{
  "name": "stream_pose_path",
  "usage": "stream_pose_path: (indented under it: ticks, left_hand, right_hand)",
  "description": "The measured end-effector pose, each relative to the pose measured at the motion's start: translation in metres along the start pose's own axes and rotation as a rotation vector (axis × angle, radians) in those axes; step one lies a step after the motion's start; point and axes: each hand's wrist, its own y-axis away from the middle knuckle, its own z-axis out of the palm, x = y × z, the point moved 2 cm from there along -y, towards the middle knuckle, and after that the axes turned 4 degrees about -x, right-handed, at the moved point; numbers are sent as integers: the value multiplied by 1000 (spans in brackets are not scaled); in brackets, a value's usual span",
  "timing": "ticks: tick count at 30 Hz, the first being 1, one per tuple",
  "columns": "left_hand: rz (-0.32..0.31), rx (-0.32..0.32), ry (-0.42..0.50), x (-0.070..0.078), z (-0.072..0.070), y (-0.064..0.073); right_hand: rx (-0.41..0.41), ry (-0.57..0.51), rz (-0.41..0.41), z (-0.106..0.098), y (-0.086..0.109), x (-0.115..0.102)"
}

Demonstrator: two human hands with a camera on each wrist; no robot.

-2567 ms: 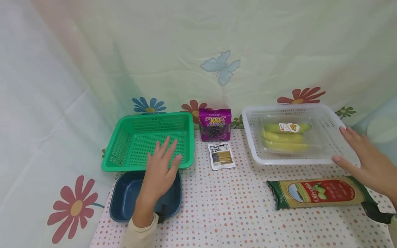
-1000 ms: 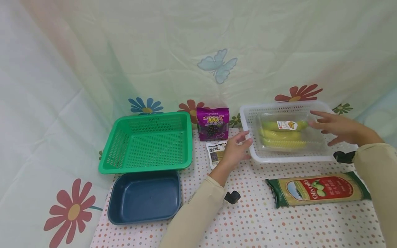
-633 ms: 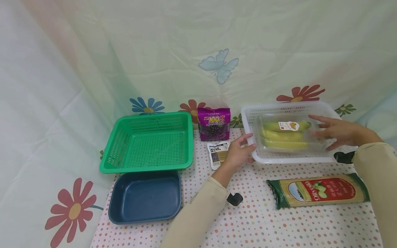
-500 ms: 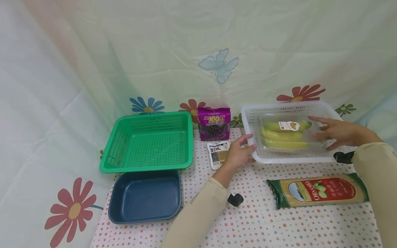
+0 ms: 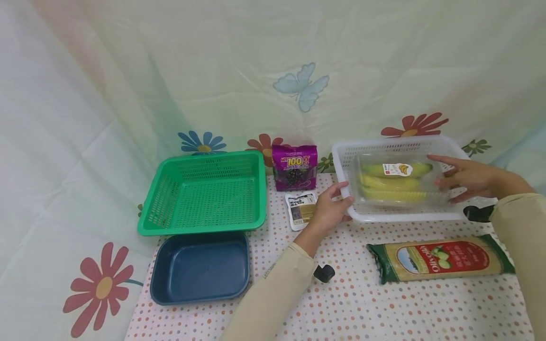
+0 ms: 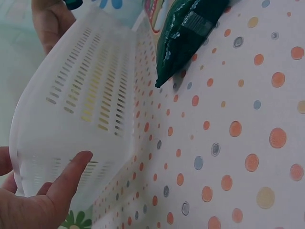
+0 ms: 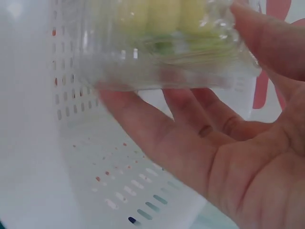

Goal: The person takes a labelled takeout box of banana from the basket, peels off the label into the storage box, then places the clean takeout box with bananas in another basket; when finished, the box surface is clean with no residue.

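A white slotted basket point(image 5: 409, 218) stands at the back right, holding a clear plastic box of bananas point(image 5: 396, 195) with a white label. My left hand point(image 5: 326, 213) grips the basket's left rim; in the left wrist view its fingertips lie on both sides of the white wall point(image 6: 81, 124). My right hand point(image 5: 475, 180) holds the right end of the banana box. From the right wrist, the thumb shows at one side of the box point(image 7: 152, 62) and the other fingers at its end, which looks raised above the basket floor.
A green basket point(image 5: 145, 231) and a blue tub point(image 5: 200, 300) stand at left. Between the baskets are a purple candy bag point(image 5: 294, 170) and a small white pouch point(image 5: 300, 213). A spaghetti packet point(image 5: 441, 260) lies in front of the white basket. Cloth hangs behind.
My left hand went from over the green basket and blue tub to the white basket's left rim. The right hand moved from that basket's right rim onto the banana box's end.
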Motion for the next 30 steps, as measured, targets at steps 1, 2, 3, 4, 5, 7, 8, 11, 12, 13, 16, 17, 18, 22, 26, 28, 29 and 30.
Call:
stream_pose_path:
  ticks: [1, 2, 3, 4, 5, 7, 8, 11, 12, 13, 16, 17, 18, 22, 26, 28, 29, 30]
  left_hand:
    - [-1, 0, 5, 0, 0, 0]
    - [-1, 2, 9, 0, 0, 0]
    - [-1, 4, 10, 0, 0, 1]
    - [-1, 4, 12, 0, 0, 1]
    - [1, 4, 16, -1, 0, 1]
    - [4, 4, 9, -1, 1, 2]
    - [3, 6, 5, -1, 2, 2]
    - [3, 9, -3, -1, 2, 3]
    - [2, 9, -6, -1, 2, 3]
    - [4, 8, -6, -1, 2, 3]
    - [7, 8, -6, 0, 2, 2]
    - [8, 8, -5, -1, 2, 2]
    - [7, 8, -7, -1, 2, 2]
    - [3, 7, -5, -2, 1, 2]
    - [6, -3, 3, -1, 1, 2]
    - [9, -6, 3, 0, 1, 2]
    - [11, -8, 3, 0, 1, 2]
    - [13, -11, 3, 0, 1, 2]
  right_hand:
    - [9, 6, -5, 0, 1, -1]
    - [16, 7, -7, 0, 3, -1]
    - [24, 11, -9, 1, 4, -2]
    - [29, 8, -13, 1, 6, -2]
    - [35, 5, -14, 2, 7, -2]
    - [44, -4, -12, 3, 11, -2]
    - [51, -6, -13, 4, 13, -1]
    - [70, -2, -14, 4, 19, 1]
    - [73, -2, -17, 4, 21, 1]
    - [78, -2, -22, 4, 23, 1]
    - [96, -8, -37, 5, 30, 1]
    - [107, -14, -41, 6, 32, 0]
    - [118, -22, -46, 6, 34, -1]
    - [185, -21, -56, 10, 44, -3]
    - [253, -1, -57, 14, 56, -3]
    - [271, -1, -61, 16, 61, -2]
    - [277, -10, -59, 18, 64, -2]
    - [282, -21, -60, 19, 66, -1]
